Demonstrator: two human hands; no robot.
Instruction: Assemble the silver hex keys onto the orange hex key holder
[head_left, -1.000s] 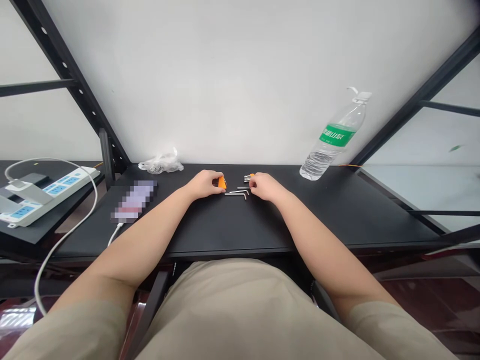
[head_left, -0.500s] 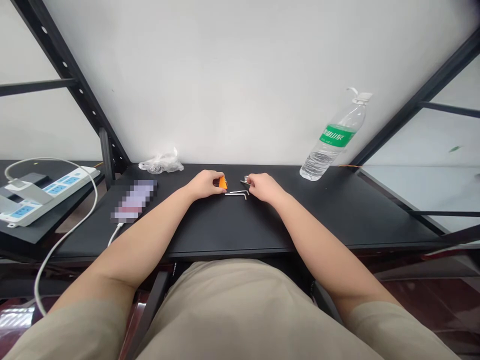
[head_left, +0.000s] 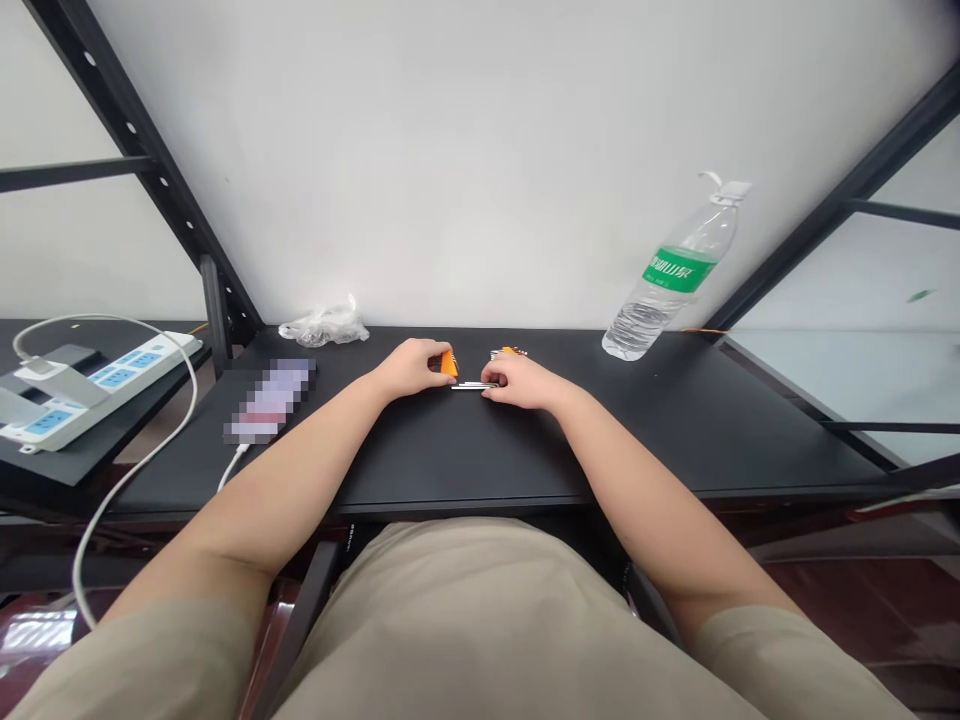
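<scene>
While the left hand [head_left: 412,369] pinches a small orange block [head_left: 448,363] between thumb and fingers at a black counter [head_left: 442,455], the right hand [head_left: 523,382] curls just across from it, its fingertips at the right ends of slim metal rods [head_left: 468,386]. The rods lie side by side on the counter in the gap between the two hands, partly hidden by the fingers; whether the right hand grips them or merely touches them cannot be told. A second orange piece [head_left: 513,350], with metal ends beside it, shows partly behind that hand. The block looks light and stiff, probably hard plastic, and seems best held across its sides. The rods look rigid and hardly fragile, but smooth, thin and apt to roll or slip; a fingertip pinch near one end seems the surest hold. A clear bottle [head_left: 679,270] with a green label stands toward the right, well apart from the hands.
</scene>
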